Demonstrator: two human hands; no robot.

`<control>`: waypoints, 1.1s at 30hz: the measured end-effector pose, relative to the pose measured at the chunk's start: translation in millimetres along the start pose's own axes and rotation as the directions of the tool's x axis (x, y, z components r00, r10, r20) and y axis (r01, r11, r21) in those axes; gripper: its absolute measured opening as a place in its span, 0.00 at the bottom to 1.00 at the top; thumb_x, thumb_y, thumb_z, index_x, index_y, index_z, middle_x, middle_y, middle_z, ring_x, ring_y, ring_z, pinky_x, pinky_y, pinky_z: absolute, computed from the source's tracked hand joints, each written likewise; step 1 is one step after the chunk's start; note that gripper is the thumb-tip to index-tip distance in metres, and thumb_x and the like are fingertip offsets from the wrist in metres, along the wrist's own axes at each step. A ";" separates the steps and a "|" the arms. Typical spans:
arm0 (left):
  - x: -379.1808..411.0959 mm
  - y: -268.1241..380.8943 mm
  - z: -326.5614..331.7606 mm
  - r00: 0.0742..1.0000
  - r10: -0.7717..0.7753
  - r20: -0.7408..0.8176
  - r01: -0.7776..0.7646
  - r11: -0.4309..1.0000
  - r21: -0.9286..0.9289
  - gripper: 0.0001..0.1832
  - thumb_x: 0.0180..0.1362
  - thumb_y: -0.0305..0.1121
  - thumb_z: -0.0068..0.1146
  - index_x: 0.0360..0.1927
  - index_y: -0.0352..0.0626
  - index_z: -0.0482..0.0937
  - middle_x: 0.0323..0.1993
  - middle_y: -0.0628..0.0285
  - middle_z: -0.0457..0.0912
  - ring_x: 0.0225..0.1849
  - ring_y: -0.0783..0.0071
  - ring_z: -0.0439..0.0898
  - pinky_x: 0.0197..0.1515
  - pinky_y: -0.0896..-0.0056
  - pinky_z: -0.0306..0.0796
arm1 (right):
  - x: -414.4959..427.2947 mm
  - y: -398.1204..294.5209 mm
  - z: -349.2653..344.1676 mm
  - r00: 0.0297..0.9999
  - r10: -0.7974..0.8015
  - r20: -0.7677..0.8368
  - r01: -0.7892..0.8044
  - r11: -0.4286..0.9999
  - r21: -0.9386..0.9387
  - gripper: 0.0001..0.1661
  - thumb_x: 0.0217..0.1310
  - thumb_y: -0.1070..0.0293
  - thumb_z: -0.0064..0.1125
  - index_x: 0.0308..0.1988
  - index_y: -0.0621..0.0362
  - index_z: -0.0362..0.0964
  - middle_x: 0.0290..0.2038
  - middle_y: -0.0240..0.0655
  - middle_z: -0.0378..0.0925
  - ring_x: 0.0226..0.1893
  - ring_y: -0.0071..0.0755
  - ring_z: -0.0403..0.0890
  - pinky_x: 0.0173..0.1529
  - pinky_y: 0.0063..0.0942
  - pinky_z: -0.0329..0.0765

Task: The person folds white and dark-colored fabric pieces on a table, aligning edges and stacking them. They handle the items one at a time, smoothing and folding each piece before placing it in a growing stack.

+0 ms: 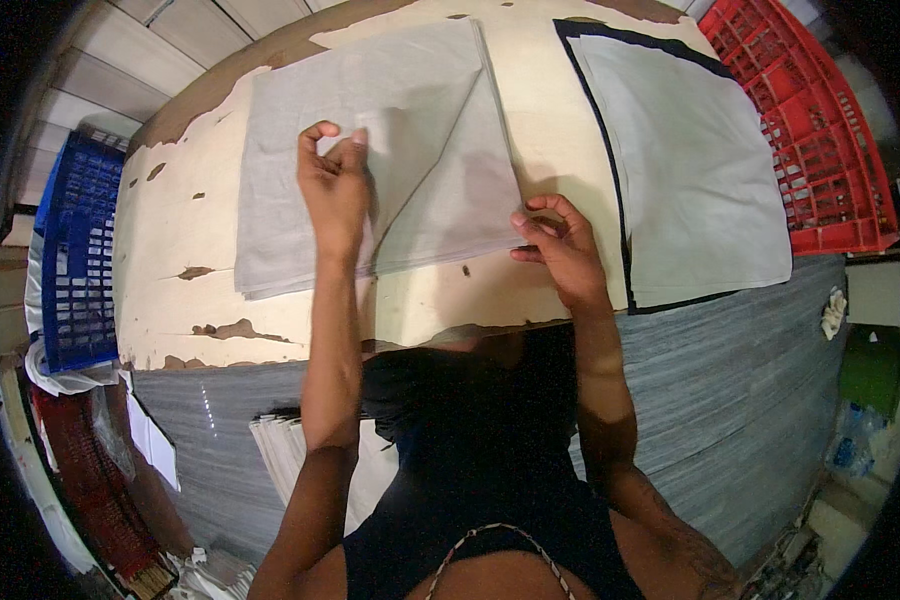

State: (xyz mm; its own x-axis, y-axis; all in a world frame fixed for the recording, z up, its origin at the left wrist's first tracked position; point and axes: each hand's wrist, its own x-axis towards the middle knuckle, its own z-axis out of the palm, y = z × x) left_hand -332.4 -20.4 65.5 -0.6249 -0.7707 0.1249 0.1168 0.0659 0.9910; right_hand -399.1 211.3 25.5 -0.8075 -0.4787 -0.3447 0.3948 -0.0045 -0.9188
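Observation:
A stack of thin pale grey fabric sheets [292,202] lies flat on the worn wooden table [172,300]. Its top sheet has a diagonal fold or edge running from the upper right to the bottom middle. Over the left half of the stack is my left hand [337,180], fingers curled and apart, with nothing in it. My right hand [562,244] is at the stack's lower right corner, thumb and fingers around the fabric edge; whether it pinches the cloth is hard to tell. To the right, another stack of pale fabric [697,165] rests on a black cloth [619,247].
A red plastic crate [832,150] stands at the table's right edge and a blue plastic crate [79,255] at the left. Peeled patches mark the tabletop. Below the near edge, folded white material [277,450] lies on a grey streaked surface [720,375].

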 end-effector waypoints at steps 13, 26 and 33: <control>-53.9 -26.5 31.4 0.705 0.021 0.709 -0.255 0.940 0.225 0.12 0.49 0.22 0.64 0.39 0.35 0.82 0.31 0.54 0.81 0.27 0.71 0.75 0.32 0.71 0.70 | 2.6 -0.1 -1.9 1.000 0.030 0.007 -0.030 1.000 0.007 0.15 0.62 0.61 0.58 0.41 0.62 0.70 0.34 0.33 0.73 0.31 0.22 0.76 0.34 0.20 0.81; -53.9 -33.2 28.9 0.830 -0.170 0.531 -0.002 0.951 0.308 0.05 0.51 0.21 0.61 0.33 0.35 0.83 0.28 0.59 0.83 0.29 0.77 0.76 0.33 0.75 0.69 | 1.6 -1.7 5.2 0.998 0.040 -0.040 -0.044 0.992 -0.116 0.16 0.62 0.59 0.58 0.42 0.60 0.69 0.35 0.32 0.76 0.34 0.20 0.77 0.35 0.19 0.80; -49.4 -34.9 24.7 0.807 -0.116 0.579 -0.019 0.975 0.222 0.05 0.51 0.22 0.61 0.32 0.35 0.83 0.28 0.63 0.82 0.30 0.80 0.74 0.35 0.78 0.68 | 2.0 -6.5 5.2 0.995 0.088 -0.045 -0.093 0.989 -0.118 0.16 0.57 0.64 0.63 0.42 0.58 0.69 0.35 0.31 0.76 0.36 0.21 0.77 0.36 0.21 0.80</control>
State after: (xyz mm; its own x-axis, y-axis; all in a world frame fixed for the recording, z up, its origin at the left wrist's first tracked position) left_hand -324.7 31.0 25.9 -0.9649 -0.2620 0.0144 -0.0452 0.2197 0.9745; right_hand -401.0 205.7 31.8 -0.7885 -0.4369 -0.4328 0.4139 0.1435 -0.8990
